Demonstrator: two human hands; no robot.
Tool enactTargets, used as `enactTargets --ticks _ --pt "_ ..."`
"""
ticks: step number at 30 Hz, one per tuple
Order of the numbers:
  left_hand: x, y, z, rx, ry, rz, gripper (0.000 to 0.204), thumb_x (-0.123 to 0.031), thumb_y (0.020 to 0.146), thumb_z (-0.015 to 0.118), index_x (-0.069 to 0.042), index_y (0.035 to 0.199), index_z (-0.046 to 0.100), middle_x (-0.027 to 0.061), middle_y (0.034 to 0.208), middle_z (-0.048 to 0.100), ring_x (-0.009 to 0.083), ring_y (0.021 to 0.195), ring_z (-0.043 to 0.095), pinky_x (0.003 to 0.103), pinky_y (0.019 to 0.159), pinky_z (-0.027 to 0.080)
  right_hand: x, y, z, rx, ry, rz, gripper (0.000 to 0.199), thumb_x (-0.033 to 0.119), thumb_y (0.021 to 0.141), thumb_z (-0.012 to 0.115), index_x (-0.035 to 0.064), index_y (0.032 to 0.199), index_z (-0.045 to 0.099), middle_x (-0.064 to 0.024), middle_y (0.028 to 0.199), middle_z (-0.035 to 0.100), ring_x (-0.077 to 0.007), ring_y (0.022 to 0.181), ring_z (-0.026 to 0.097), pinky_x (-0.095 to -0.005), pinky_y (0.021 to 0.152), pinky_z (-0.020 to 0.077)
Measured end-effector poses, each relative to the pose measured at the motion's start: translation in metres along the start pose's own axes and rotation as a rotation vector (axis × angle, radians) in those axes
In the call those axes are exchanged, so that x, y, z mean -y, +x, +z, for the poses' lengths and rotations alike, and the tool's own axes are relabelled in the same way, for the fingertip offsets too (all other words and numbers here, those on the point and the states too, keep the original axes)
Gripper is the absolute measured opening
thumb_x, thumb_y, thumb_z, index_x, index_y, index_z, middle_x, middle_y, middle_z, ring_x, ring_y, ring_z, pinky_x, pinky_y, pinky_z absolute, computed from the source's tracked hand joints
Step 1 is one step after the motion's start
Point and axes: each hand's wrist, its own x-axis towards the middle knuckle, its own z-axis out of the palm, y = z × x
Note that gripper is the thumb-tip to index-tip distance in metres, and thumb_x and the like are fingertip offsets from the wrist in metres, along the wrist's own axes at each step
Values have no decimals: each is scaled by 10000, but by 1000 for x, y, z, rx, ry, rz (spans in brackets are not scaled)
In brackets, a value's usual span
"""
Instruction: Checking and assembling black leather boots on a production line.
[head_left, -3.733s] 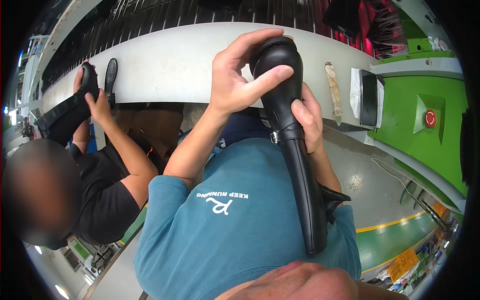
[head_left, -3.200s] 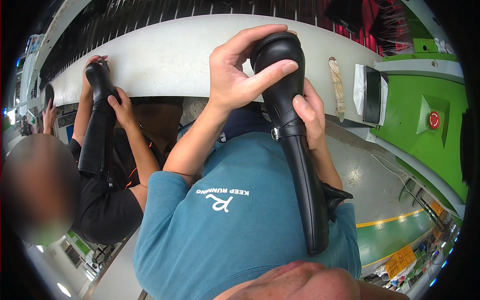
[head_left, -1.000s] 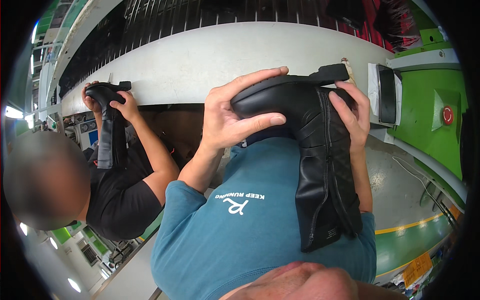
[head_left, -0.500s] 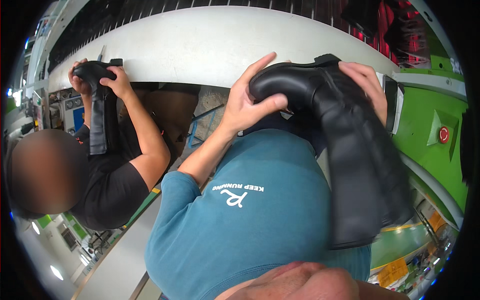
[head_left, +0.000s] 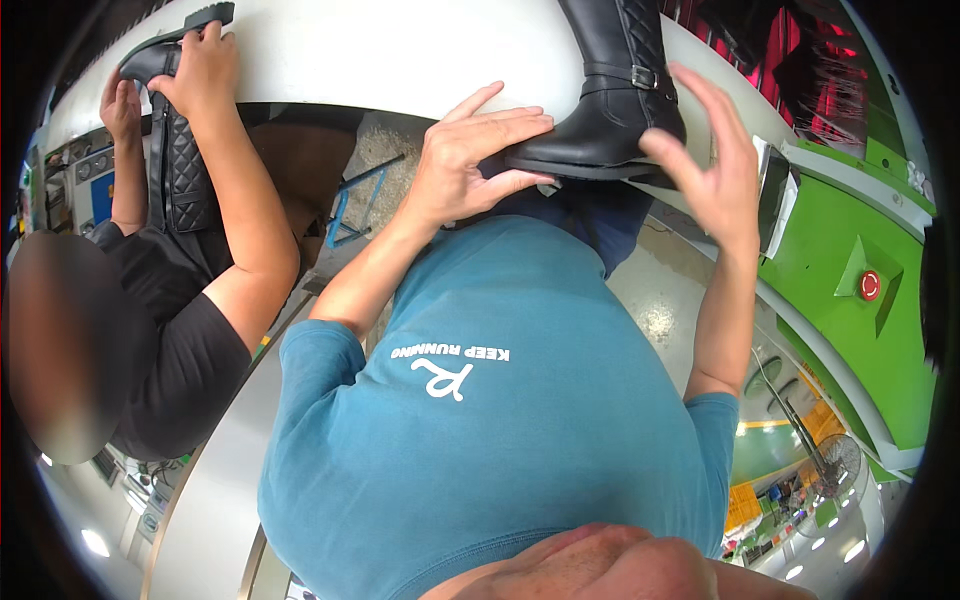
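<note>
A tall black boot [head_left: 610, 125] is in front of me, its shaft pointing away and running out of the upper edge. The shaft has a quilted panel, and a strap with a silver buckle crosses the ankle. Around the toe is my left hand [head_left: 465, 160], fingers on the upper side and thumb low by the sole. Beside the heel, my right hand [head_left: 715, 170] is open with fingers and thumb spread; it is slightly blurred, and I cannot tell whether it touches the leather.
A white curved worktop [head_left: 400, 60] lies ahead. To the left a co-worker in a dark shirt [head_left: 190, 370] holds a similar quilted boot [head_left: 185, 170]. A green machine [head_left: 840, 250] with a red button [head_left: 870, 286] stands at the right. A fan [head_left: 835, 465] is at lower right.
The boot has swung round: its shaft hung toward me and now points away. My right hand has let go of the shaft and opened. The co-worker's boot has turned to show its quilted side.
</note>
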Motion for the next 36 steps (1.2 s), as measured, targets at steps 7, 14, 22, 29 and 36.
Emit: enactTargets --ticks 7,14,22,29,36 --pt "-9 2 6 -12 -124 -20 617 -218 770 1008 -48 1331 818 135 1320 829 330 1279 782 499 1156 593 17 -26 52 -5 -67 -459 464 150 798 966 34 1223 818 -128 1285 825 -350 1259 782 -522 1117 621" --pt "-11 8 15 -59 -215 -32 599 -155 775 1003 -30 1331 819 162 1327 822 339 1249 795 424 1068 648 20 -20 49 -1 66 -413 276 25 802 936 -1 1024 774 -129 1185 852 -326 1180 821 -477 1072 659" --pt "-17 8 14 -58 -317 -181 506 -109 800 987 -29 1280 847 174 1291 834 317 1215 813 387 1068 642 31 -1 34 151 276 21 335 53 745 983 38 973 738 -68 1065 861 -270 1111 846 -400 953 683" --pt "-10 0 11 -20 -492 -292 542 21 810 955 26 1333 811 247 1359 797 351 1345 746 445 1197 552 -18 9 12 -111 228 279 657 377 924 936 -3 1409 710 -126 1229 815 -232 1202 769 -382 1047 599" --pt "-22 21 8 33 -393 -98 537 25 804 958 25 1321 811 253 1404 775 370 1381 723 464 1216 535 -23 -4 4 18 653 545 539 413 1053 820 6 1394 733 -69 1221 770 -164 1130 715 -320 1011 555"
